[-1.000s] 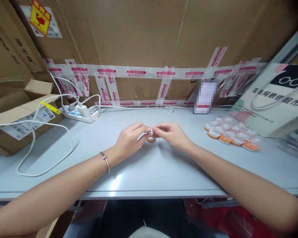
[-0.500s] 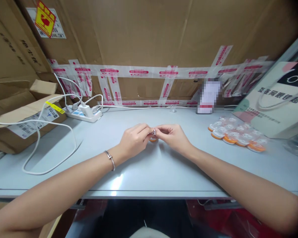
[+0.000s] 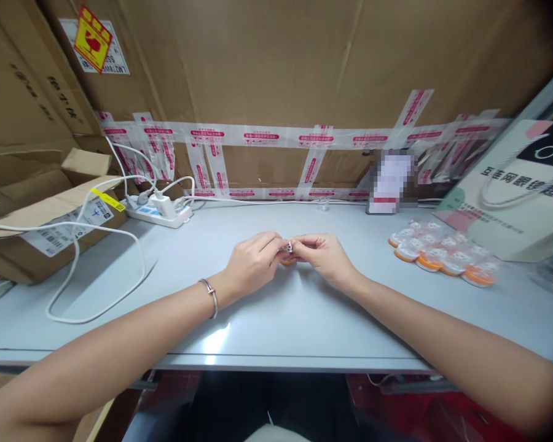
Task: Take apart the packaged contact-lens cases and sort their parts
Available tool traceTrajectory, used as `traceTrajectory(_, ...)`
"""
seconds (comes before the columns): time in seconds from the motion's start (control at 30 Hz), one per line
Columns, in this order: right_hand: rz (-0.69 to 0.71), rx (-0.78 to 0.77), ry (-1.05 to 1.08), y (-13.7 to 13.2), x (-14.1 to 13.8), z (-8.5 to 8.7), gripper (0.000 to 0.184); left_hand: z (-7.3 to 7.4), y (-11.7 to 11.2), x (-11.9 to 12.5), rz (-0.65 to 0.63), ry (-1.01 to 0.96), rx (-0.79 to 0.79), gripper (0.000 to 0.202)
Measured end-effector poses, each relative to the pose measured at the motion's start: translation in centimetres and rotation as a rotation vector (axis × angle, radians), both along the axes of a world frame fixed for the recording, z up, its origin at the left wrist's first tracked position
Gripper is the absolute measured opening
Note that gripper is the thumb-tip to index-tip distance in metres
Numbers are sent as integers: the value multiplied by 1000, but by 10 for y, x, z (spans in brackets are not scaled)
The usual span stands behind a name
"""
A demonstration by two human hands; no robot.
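- Your left hand (image 3: pixel 253 264) and right hand (image 3: pixel 328 261) pinched one small white piece (image 3: pixel 289 247).
- One orange case (image 3: pixel 286 263), mostly hidden, sat under that grip.
- One phone (image 3: pixel 387 187) stood beyond, rightward.

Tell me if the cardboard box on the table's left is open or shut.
Open: the cardboard box has its flaps apart, and part of its inside shows.

Glossy smooth tabletop (image 3: pixel 175 288), matt cardboard box (image 3: pixel 96 239), shiny metal bracelet (image 3: pixel 211 296)
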State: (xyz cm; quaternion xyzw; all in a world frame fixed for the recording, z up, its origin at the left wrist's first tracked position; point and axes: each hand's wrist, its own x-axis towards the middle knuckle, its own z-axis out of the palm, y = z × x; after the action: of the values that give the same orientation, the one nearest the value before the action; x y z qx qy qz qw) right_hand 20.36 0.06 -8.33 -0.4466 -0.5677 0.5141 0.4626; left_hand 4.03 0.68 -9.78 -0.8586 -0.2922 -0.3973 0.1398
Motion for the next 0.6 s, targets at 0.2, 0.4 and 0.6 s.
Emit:
traceTrajectory(0.2,6,-52,47,3,2,0,20,1,-1,0,-68,-15,14,14)
traceTrajectory(0.4,13,-76,33,2,3,6,20,2,5,-2,-125,-132,-144,11)
traceTrajectory(0.6,58,-165,88,6,6,5,20,2,6,-2,-166,-147,-235,14)
